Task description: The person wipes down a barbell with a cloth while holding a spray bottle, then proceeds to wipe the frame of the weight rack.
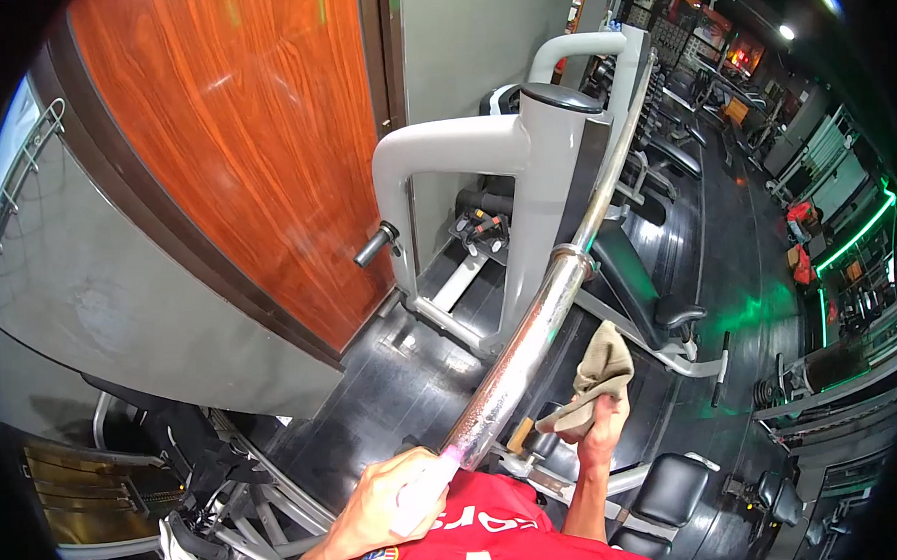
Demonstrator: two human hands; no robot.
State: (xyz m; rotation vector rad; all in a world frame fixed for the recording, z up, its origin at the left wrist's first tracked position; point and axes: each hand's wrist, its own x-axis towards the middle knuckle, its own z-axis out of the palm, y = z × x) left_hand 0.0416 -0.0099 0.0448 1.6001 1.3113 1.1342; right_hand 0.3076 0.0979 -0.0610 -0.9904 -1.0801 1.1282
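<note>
A metal barbell [512, 367] runs from the bottom middle up to the top right, resting across a grey rack frame [539, 176]. Near the bar's lower end, my left hand [383, 498] is closed on a whitish bottle [423, 496], whose pinkish tip is at the bar's sleeve. To the right of the bar, my right hand [603, 428] grips a beige cloth [598, 374], held a little apart from the bar. The bar's sleeve looks shiny, with a speckled, worn surface.
Behind the bar stands a black padded bench [624, 277]. A black seat [670, 491] is at the lower right. A wooden door [242, 139] and grey wall [137, 254] fill the left. More gym machines stand at the lower left and far right.
</note>
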